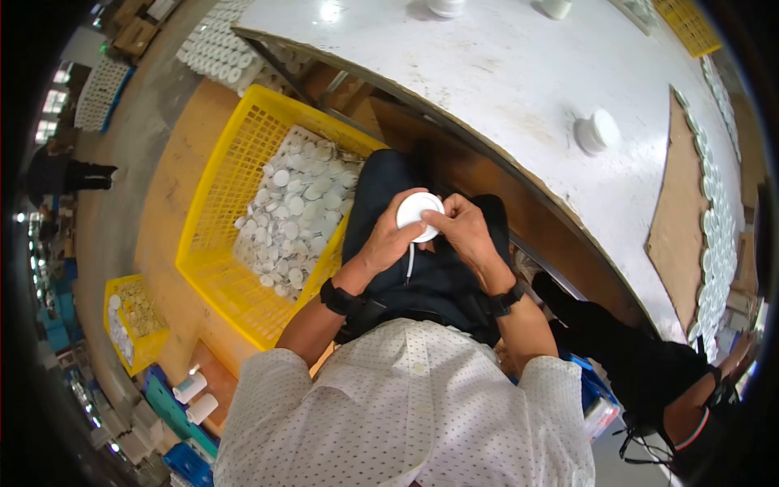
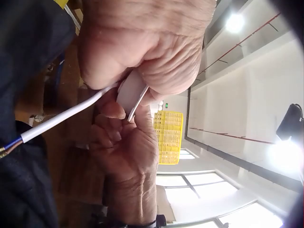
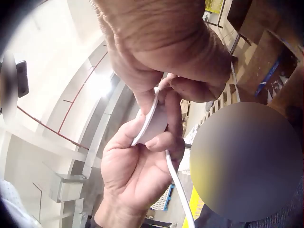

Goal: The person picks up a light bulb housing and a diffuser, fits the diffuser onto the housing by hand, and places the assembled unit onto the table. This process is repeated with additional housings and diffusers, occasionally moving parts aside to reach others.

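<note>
A round white housing (image 1: 412, 208) with a raised rim is held between both hands above the lap. The left hand (image 1: 385, 243) grips its left side, thumb along the lower edge and fingers behind. From the other side, the right hand (image 1: 469, 233) pinches it, thumb on the white face and curled fingers at the edge. A white cable (image 2: 71, 113) hangs from the housing and ends in bare-tipped blue and brown wires (image 2: 13, 145). Seen edge-on in the right wrist view, the housing (image 3: 154, 126) has a thin flat rim and a thicker body behind it.
Left of the knees stands a yellow crate (image 1: 213, 207) holding many white discs (image 1: 296, 215). A white table (image 1: 503, 89) lies ahead and right, bearing a white cylindrical part (image 1: 599, 131) and a brown board (image 1: 680, 219) edged with round parts. Another person's arm (image 1: 690, 418) is at right.
</note>
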{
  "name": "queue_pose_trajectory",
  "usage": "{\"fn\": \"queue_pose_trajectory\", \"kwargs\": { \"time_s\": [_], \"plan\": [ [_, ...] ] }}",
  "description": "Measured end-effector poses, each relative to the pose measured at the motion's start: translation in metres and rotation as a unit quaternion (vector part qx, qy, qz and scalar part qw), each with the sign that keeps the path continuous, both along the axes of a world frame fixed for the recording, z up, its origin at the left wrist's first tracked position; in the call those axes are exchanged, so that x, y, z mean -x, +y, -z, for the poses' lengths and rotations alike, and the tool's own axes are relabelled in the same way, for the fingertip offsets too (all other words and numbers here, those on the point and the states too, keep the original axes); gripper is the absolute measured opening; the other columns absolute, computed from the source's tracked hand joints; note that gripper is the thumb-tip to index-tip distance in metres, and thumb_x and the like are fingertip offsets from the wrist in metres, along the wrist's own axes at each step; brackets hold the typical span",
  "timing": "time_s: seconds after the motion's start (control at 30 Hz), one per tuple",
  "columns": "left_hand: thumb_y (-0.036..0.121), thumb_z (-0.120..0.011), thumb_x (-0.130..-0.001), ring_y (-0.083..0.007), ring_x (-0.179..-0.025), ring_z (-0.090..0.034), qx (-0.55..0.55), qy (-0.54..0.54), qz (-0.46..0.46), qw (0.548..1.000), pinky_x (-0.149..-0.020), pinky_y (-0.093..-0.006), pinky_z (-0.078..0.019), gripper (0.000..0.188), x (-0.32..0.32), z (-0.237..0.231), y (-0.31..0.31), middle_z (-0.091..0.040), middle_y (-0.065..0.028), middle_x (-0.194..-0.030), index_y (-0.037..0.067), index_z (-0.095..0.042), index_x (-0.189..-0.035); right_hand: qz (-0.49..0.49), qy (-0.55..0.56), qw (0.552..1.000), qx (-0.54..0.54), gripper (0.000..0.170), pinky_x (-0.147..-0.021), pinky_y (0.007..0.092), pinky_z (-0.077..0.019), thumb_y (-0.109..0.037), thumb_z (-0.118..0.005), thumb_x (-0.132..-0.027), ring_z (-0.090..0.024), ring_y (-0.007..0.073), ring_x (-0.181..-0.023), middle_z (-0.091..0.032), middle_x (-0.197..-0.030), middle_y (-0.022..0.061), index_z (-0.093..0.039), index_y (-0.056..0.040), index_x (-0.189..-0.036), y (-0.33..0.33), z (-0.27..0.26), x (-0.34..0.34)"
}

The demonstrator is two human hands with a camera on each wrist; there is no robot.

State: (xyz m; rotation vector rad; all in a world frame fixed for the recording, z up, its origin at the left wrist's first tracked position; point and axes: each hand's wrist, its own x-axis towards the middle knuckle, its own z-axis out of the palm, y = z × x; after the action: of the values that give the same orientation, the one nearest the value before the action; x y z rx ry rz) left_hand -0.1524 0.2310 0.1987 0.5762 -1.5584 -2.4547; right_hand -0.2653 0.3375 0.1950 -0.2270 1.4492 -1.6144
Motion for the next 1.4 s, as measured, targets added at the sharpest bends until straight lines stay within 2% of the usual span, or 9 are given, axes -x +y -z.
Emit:
{"fn": "queue_pose_trajectory", "kwargs": {
  "time_s": [0.27,0.4,0.6,0.93,1.0,1.07,1.13,1.2,1.4],
  "plan": [
    [0.007,-0.061,-0.08,-0.0188,-0.084,-0.06,-0.021,-0.082,-0.237,0.968,-0.061,-0.0303,-0.056,0.043,-0.023,0.011,-0.03,-0.055,-0.0112,-0.101,-0.003,-0.043,-0.117,0.009,0.061,0.998,-0.025,0.01,-0.047,0.017,-0.0344,-0.011,-0.062,-0.083,-0.046,0.0025,-0.055,-0.054,-0.07,-0.0022,-0.057,-0.0042,-0.088,0.004,-0.009,-0.003],
    [0.012,-0.062,-0.082,-0.0183,-0.082,-0.062,0.002,-0.14,-0.36,0.922,-0.063,-0.0324,-0.0559,0.027,-0.088,0.082,-0.096,-0.061,-0.0092,-0.094,-0.001,-0.056,-0.105,0.036,0.087,0.995,-0.037,0.011,-0.047,0.0165,-0.0338,-0.016,-0.06,-0.085,-0.043,0.0018,-0.054,-0.055,-0.072,-0.0027,-0.057,-0.006,-0.088,0.025,0.012,0.017],
    [-0.002,-0.067,-0.066,-0.0242,-0.084,-0.06,-0.01,-0.316,-0.331,0.889,-0.064,-0.035,-0.0533,0.045,-0.22,0.176,-0.141,-0.058,-0.0113,-0.098,0.002,-0.05,-0.108,0.079,0.079,0.993,-0.047,0.011,-0.048,0.0162,-0.0338,-0.018,-0.06,-0.086,-0.043,0.0018,-0.054,-0.056,-0.072,-0.003,-0.057,-0.0071,-0.087,0.05,0.021,0.026],
    [0.014,-0.051,-0.08,-0.0286,-0.081,-0.058,0.008,-0.487,-0.375,0.789,-0.065,-0.0397,-0.0495,0.026,-0.296,0.206,-0.151,-0.059,-0.0136,-0.092,0.003,-0.055,-0.104,0.14,0.155,0.975,-0.071,0.009,-0.059,0.0181,-0.04,-0.01,-0.059,-0.085,-0.049,0.0044,-0.066,-0.056,-0.076,-0.001,-0.057,-0.0026,-0.09,0.073,-0.008,0.038],
    [0.02,-0.046,-0.083,-0.0318,-0.079,-0.059,0.221,-0.544,-0.277,0.76,-0.07,-0.0387,-0.047,0.026,-0.315,0.222,-0.159,-0.062,-0.0171,-0.083,0.002,-0.059,-0.098,0.15,0.157,0.973,-0.074,0.01,-0.062,0.0185,-0.0406,-0.009,-0.059,-0.085,-0.05,0.0051,-0.069,-0.057,-0.077,-0.0007,-0.057,-0.0018,-0.09,0.076,-0.014,0.041],
    [0.021,-0.046,-0.083,-0.0343,-0.079,-0.059,0.265,-0.536,-0.261,0.758,-0.072,-0.0389,-0.0462,0.026,-0.33,0.268,-0.169,-0.062,-0.019,-0.081,0.001,-0.06,-0.093,0.168,0.156,0.971,-0.065,0.01,-0.063,0.0187,-0.0402,-0.008,-0.059,-0.085,-0.049,0.0051,-0.07,-0.056,-0.077,-0.0011,-0.057,-0.0009,-0.09,0.078,-0.019,0.045],
    [0.022,-0.049,-0.084,-0.0282,-0.072,-0.06,0.257,-0.463,-0.293,0.796,-0.066,-0.0352,-0.0466,0.026,-0.315,0.283,-0.169,-0.062,-0.0146,-0.073,-0.001,-0.062,-0.084,0.174,0.204,0.961,-0.068,0.01,-0.062,0.0186,-0.0396,-0.009,-0.059,-0.085,-0.048,0.0048,-0.069,-0.056,-0.077,-0.0014,-0.057,-0.0009,-0.09,0.076,-0.041,0.047],
    [0.025,-0.056,-0.083,-0.013,-0.063,-0.054,0.088,-0.404,-0.318,0.853,-0.055,-0.025,-0.043,0.026,-0.234,0.197,-0.144,-0.057,-0.002,-0.069,0.002,-0.062,-0.095,0.178,0.243,0.951,-0.071,0.01,-0.062,0.0186,-0.0379,-0.01,-0.06,-0.085,-0.046,0.0043,-0.069,-0.054,-0.076,-0.0025,-0.057,-0.001,-0.089,0.077,-0.058,0.051],
    [0.024,-0.053,-0.089,-0.0143,-0.072,-0.059,0.238,-0.298,-0.237,0.894,-0.067,-0.026,-0.0453,0.028,-0.086,0.133,-0.113,-0.064,-0.0051,-0.079,-0.002,-0.064,-0.092,0.226,0.361,0.898,-0.11,0.011,-0.064,0.0203,-0.0398,-0.011,-0.06,-0.085,-0.048,0.0059,-0.07,-0.055,-0.076,-0.0017,-0.058,-0.0004,-0.087,0.101,-0.051,0.077]
  ]
}}
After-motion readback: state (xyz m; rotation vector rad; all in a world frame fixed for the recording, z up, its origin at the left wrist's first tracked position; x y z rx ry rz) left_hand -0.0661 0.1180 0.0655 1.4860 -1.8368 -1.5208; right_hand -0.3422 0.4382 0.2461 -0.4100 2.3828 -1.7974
